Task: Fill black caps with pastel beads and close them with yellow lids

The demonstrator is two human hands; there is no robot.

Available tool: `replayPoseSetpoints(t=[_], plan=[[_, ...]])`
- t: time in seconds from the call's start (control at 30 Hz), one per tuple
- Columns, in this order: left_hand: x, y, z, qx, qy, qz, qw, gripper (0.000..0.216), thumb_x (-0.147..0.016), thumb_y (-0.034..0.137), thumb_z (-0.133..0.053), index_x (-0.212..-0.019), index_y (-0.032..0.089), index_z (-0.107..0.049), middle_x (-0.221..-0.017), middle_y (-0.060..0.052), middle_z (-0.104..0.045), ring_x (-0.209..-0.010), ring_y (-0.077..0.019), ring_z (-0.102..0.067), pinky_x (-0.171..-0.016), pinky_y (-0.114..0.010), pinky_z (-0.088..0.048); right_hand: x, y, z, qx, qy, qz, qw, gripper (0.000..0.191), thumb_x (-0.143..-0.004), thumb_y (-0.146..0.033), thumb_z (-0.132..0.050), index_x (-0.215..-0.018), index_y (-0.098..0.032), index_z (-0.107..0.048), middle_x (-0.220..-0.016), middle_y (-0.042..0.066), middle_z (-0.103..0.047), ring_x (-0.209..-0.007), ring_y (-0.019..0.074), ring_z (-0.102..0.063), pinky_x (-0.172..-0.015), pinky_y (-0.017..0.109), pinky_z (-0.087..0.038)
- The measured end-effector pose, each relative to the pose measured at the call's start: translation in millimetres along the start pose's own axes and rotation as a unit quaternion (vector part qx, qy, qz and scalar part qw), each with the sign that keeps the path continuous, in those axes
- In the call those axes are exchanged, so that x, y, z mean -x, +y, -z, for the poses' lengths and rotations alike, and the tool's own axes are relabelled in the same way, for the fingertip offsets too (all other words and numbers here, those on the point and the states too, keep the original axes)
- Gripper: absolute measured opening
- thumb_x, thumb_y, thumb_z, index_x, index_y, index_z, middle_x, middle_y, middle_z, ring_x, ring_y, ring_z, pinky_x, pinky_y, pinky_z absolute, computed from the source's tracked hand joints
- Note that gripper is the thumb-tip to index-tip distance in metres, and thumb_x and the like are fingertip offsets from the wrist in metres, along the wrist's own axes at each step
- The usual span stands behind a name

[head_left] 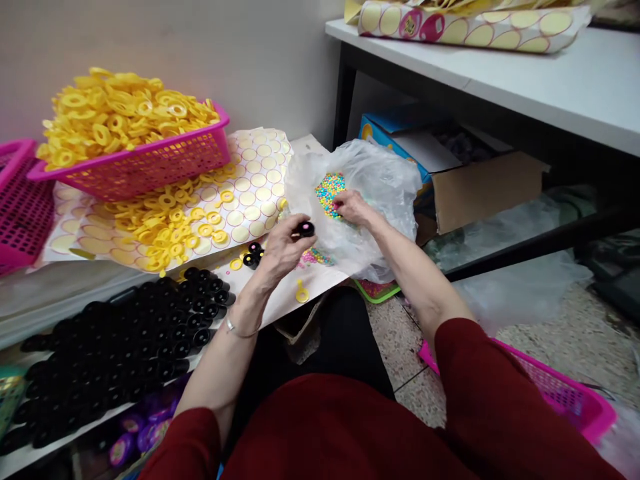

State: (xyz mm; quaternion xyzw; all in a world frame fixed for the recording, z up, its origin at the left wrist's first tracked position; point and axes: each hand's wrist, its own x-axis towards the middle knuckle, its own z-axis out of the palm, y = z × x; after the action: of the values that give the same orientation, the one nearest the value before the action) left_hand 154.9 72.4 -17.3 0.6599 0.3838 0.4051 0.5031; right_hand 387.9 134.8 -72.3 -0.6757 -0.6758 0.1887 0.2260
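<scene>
Hands, two: left hand (284,252), thumb and fingers pinching one black cylinder (306,229) with a pink spot in its end, held over the worktop (277,303); right hand (354,208), fingertips drawn together at the multicoloured beads (327,190), a magenta bit at the fingers, whether gripped cannot be told. Clear plastic bag, one (385,187), beneath the beads; beads beyond count. Further black cylinders (150,333), a dense block at left, overlapping and uncountable, plus a small cluster (254,252) partly behind the left hand. Yellow ring tabs (127,110), heaped, too many to number; one lone tab (302,292) near the worktop's front edge. Pink baskets, three: one (150,167) bearing the heap, one (23,207) cut off at left, one (555,383) on the floor, partly behind the right sleeve. Cardboard box, one (485,190), open under the white side table (500,87); contents dark, hard to make out. Purple round items (133,437), lower left, partly hidden, number unclear. Green-rimmed tray, one (380,298), mostly concealed.
</scene>
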Motion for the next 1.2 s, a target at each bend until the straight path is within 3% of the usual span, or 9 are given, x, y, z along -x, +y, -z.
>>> replayPoseSetpoints(t=[0.1,0.2,0.33,0.4,0.6,0.67,0.83,0.97,1.2], plan=[[-32,0,-34,0.073,-0.044,0.028,0.996,0.042,-0.054,0.024,-0.074,-0.093,0.015,-0.064,-0.083,-0.003,-0.064,-0.076,-0.015,-0.06,-0.075,-0.031,-0.05,8,5,2,-0.211,0.057,-0.023,0.976,0.016,-0.062,-0.027,-0.06,-0.07,-0.013,-0.061,-0.064,-0.002,-0.056,-0.065,0.0117,-0.051,-0.064,0.024,-0.042],[-57,-9,-58,0.026,-0.048,0.035,0.998,0.029,-0.055,0.024,-0.071,-0.081,0.014,-0.065,-0.072,0.0,-0.062,-0.07,-0.0141,-0.057,-0.07,-0.028,-0.047,17,11,11,-0.402,0.09,-0.038,0.91,0.026,-0.052,-0.031,-0.067,-0.072,-0.014,-0.062,-0.065,-0.003,-0.059,-0.06,0.0102,-0.051,-0.063,0.025,-0.044],[-70,-22,-73,-0.143,0.007,0.03,0.989,0.014,-0.057,0.016,-0.063,-0.07,0.015,-0.064,-0.061,0.003,-0.055,-0.068,-0.0146,-0.054,-0.069,-0.028,-0.043,26,9,28,-0.451,0.123,-0.017,0.884,0.027,-0.047,-0.029,-0.074,-0.068,-0.015,-0.064,-0.065,-0.004,-0.061,-0.06,0.0098,-0.052,-0.063,0.026,-0.046],[-67,-21,-73,-0.117,0.005,0.016,0.993,0.017,-0.056,0.016,-0.065,-0.073,0.016,-0.064,-0.065,0.003,-0.057,-0.069,-0.014,-0.054,-0.069,-0.028,-0.043,30,5,36,-0.462,0.133,-0.003,0.877,0.025,-0.047,-0.026,-0.076,-0.067,-0.015,-0.065,-0.065,-0.004,-0.062,-0.061,0.0093,-0.053,-0.063,0.025,-0.046],[-64,-4,-82,0.109,-0.181,-0.029,0.977,0.032,-0.054,0.024,-0.075,-0.082,0.015,-0.063,-0.077,0.002,-0.061,-0.072,-0.0126,-0.055,-0.07,-0.027,-0.045,47,-4,57,-0.483,0.175,0.018,0.858,0.022,-0.052,-0.027,-0.077,-0.069,-0.016,-0.067,-0.066,-0.003,-0.062,-0.057,0.0085,-0.051,-0.053,0.023,-0.042],[-71,-8,-93,0.078,-0.209,-0.028,0.974,0.027,-0.054,0.021,-0.072,-0.078,0.015,-0.062,-0.072,0.003,-0.058,-0.068,-0.0117,-0.053,-0.068,-0.027,-0.043,51,-3,63,-0.459,0.195,0.03,0.867,0.022,-0.053,-0.027,-0.076,-0.069,-0.017,-0.066,-0.067,-0.003,-0.062,-0.06,0.0092,-0.051,-0.055,0.023,-0.042],[-85,-37,-108,-0.008,-0.043,0.004,0.999,0.018,-0.056,0.018,-0.063,-0.074,0.016,-0.06,-0.071,0.003,-0.057,-0.07,-0.0134,-0.053,-0.072,-0.028,-0.043,54,9,67,-0.297,0.183,0.048,0.936,0.015,-0.06,-0.028,-0.067,-0.069,-0.017,-0.064,-0.067,-0.002,-0.058,-0.064,0.0121,-0.05,-0.063,0.027,-0.042],[-84,-50,-99,0.024,-0.037,0.001,0.999,0.024,-0.055,0.019,-0.064,-0.079,0.016,-0.062,-0.075,0.002,-0.06,-0.074,-0.0144,-0.054,-0.073,-0.028,-0.043,56,8,60,-0.075,0.12,0.093,0.986,0.01,-0.073,-0.022,-0.056,-0.072,-0.017,-0.063,-0.069,0.0,-0.059,-0.068,0.0139,-0.051,-0.065,0.027,-0.038],[-80,-46,-93,-0.003,-0.031,-0.016,0.999,0.023,-0.053,0.016,-0.062,-0.076,0.015,-0.063,-0.073,0.003,-0.06,-0.071,-0.0141,-0.053,-0.072,-0.028,-0.044,60,-32,58,0.301,0.045,0.12,0.945,0.021,-0.084,-0.011,-0.047,-0.089,-0.015,-0.067,-0.092,0.012,-0.063,-0.088,0.0235,-0.051,-0.067,0.032,-0.03]])
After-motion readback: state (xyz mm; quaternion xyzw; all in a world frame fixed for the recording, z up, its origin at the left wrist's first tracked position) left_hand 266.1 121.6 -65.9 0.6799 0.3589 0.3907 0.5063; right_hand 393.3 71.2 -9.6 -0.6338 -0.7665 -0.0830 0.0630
